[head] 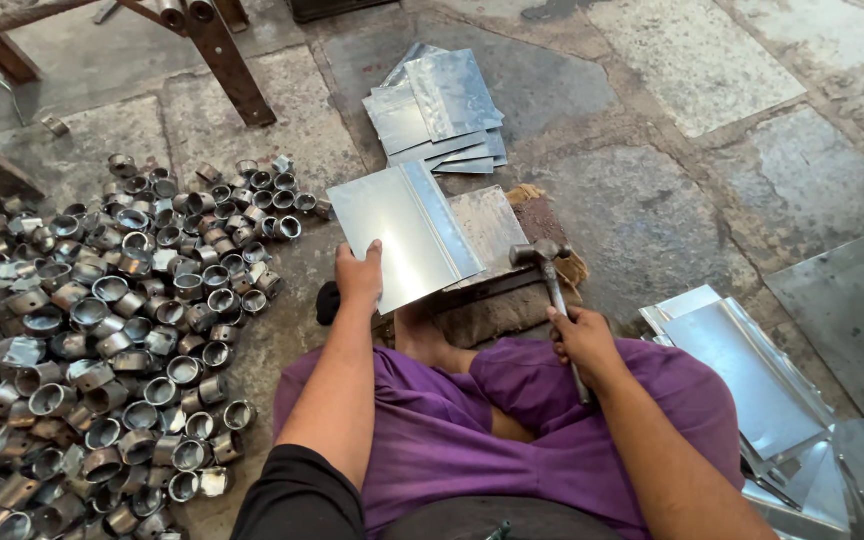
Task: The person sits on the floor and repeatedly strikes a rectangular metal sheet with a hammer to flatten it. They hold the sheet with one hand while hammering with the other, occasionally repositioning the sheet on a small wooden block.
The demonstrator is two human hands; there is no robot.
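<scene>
My left hand (pixel 360 276) grips the near edge of a shiny rectangular metal sheet (pixel 402 232) with a folded strip along its right side. The sheet is tilted up over a flat steel block (pixel 492 228) that rests on a brown cloth pad. My right hand (pixel 582 340) holds the handle of a hammer (pixel 542 255), its head resting near the block's right edge. I sit on the floor in purple trousers, one bare foot just behind the block.
A large heap of short metal rings (pixel 112 330) covers the floor at left. A stack of folded sheets (pixel 442 110) lies ahead. More sheets (pixel 752 370) are piled at my right. Wooden legs (pixel 222 55) stand at the upper left on the stone floor.
</scene>
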